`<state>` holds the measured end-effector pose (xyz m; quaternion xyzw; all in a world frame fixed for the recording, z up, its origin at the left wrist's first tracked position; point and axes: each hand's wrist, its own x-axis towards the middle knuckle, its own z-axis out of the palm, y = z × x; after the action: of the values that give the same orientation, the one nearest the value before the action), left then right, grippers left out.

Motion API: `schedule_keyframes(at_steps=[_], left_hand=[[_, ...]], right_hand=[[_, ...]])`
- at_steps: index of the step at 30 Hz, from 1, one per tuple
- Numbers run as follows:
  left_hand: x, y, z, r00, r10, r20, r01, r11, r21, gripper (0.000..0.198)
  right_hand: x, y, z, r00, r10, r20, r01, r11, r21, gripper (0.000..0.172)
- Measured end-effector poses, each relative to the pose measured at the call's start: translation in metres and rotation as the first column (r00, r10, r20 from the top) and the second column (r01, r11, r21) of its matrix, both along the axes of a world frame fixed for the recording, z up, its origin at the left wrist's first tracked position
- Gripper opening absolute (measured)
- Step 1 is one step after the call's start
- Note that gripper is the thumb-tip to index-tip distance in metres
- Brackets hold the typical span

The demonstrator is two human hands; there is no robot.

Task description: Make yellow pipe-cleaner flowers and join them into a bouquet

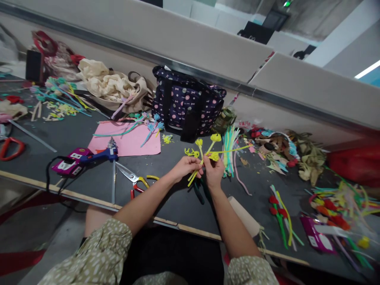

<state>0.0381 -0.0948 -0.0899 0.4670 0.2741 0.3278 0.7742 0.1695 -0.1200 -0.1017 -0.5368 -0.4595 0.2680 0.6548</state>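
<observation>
Both of my hands are together over the middle of the dark table. My left hand (187, 167) is closed, its fingers pinching the stems of yellow pipe-cleaner flowers (215, 137). Close beside it, my right hand (214, 171) is also closed on the stems, and one long yellow pipe cleaner (237, 149) sticks out to the right. Stem ends poke out below the left fingers. Beneath the hands lie dark-handled pliers (198, 193), partly hidden. Scissors (130, 174) with red and yellow handles rest left of my left forearm.
A blue glue gun (99, 155) stands left, near pink paper (127, 144). Behind the hands are a patterned navy bag (187, 101), a phone (190, 126) and a green jar (225, 118). Striped pipe cleaners (230, 152) and red flowers (277, 211) lie right. The table's front edge (190, 229) is close.
</observation>
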Motion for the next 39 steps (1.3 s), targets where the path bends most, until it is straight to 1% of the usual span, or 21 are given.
schedule_keyframes(at_steps=[3,8,13,18,21,24,28,32,36,39], left_hand=[[-0.0004,-0.0008,0.0001,1.000,-0.011,-0.001,0.011,1.000,0.006,0.029],[0.0006,-0.0019,-0.0006,0.999,-0.034,0.014,0.034,0.999,-0.005,0.032],[0.0018,-0.0021,-0.0009,1.000,-0.006,0.015,0.006,0.999,-0.032,0.033],[0.0015,-0.0011,-0.0008,1.000,0.020,0.012,-0.019,0.998,-0.057,0.032],[-0.0003,0.0008,-0.0007,0.999,0.005,0.049,-0.003,0.999,-0.053,0.031],[-0.0027,0.0029,-0.0012,0.996,-0.020,0.092,0.026,0.998,-0.063,0.034],[-0.0048,0.0045,-0.0017,0.994,-0.014,0.112,0.025,0.995,-0.096,0.038],[-0.0054,0.0049,-0.0015,0.994,0.008,0.110,0.001,0.997,-0.078,0.038],[-0.0053,0.0051,-0.0020,0.997,-0.003,0.076,0.006,0.999,-0.034,0.041],[-0.0043,0.0052,-0.0017,1.000,0.007,0.028,-0.006,0.999,-0.035,0.044]], right_hand=[[-0.0007,0.0012,-0.0020,0.999,-0.013,-0.050,0.013,1.000,-0.008,0.026],[0.0004,0.0015,-0.0043,0.999,-0.041,0.023,0.040,0.998,0.040,0.022],[-0.0003,0.0025,-0.0048,0.999,-0.035,-0.022,0.036,0.999,0.021,0.024],[-0.0007,0.0012,-0.0041,0.999,0.009,-0.052,-0.010,1.000,-0.013,0.025],[0.0001,-0.0002,-0.0024,0.997,0.058,-0.053,-0.060,0.998,-0.024,0.025],[0.0017,-0.0004,-0.0010,0.998,0.063,-0.026,-0.063,0.998,-0.019,0.024],[0.0039,0.0005,-0.0014,0.997,0.076,-0.007,-0.075,0.997,0.019,0.021],[0.0046,0.0019,-0.0034,0.995,0.099,-0.011,-0.099,0.995,0.001,0.022],[0.0041,0.0035,-0.0058,0.986,0.164,-0.035,-0.165,0.985,-0.052,0.021],[0.0032,0.0040,-0.0053,0.987,0.150,-0.059,-0.154,0.986,-0.062,0.020]])
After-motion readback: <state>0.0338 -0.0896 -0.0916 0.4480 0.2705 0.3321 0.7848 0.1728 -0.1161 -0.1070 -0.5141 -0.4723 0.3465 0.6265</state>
